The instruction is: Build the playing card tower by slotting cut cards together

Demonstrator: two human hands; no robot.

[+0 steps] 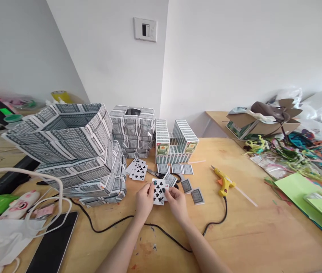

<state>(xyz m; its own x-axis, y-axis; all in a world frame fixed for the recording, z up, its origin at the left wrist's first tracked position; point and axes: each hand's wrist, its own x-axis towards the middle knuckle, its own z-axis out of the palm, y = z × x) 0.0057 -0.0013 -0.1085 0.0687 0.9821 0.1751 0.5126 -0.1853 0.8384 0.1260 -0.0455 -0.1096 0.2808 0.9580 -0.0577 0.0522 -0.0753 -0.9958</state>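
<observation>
Together, forearms (126, 239) stretched forward, left hand (144, 201) and right hand (176, 203) pinching closed, white rectangular black-clubs playing card (159, 192) between them.

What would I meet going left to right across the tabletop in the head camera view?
Large card structure, left hand, held playing card, right hand, yellow glue gun, light green paper.

Wooden surface (257, 239), dark-flecked near front. Card structures (75, 146) stand left to back centre, loose playing cards (197, 196) and scissors (160, 174) before them. Yellow glue gun (223, 184) further right, black cord (175, 239) across, dark tablet (54, 242) front left
</observation>
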